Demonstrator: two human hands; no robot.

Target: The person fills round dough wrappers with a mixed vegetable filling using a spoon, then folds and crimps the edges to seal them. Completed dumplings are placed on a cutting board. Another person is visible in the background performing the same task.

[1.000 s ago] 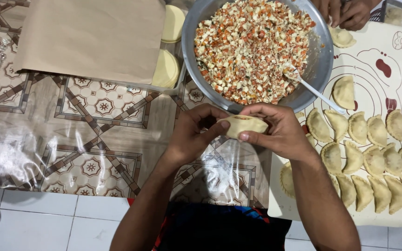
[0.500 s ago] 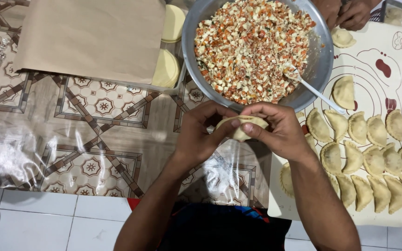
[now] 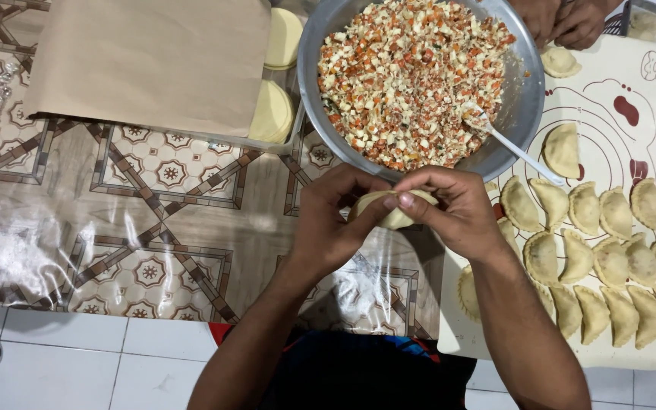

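Both my hands pinch one folded dumpling [image 3: 393, 210] held in the air just below the steel filling bowl [image 3: 525, 99]. My left hand [image 3: 328, 228] cups it, my right hand [image 3: 457, 212] presses the seam, probably its right end. Its long axis runs left-right. Finished dumplings [image 3: 609, 258] lie right on the white printed mat [image 3: 647, 121]; brown paper [image 3: 153, 61] far left.

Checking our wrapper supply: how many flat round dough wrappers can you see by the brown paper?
2, both right of the brown paper: the upper wrapper and the lower wrapper. More may hide beneath it.
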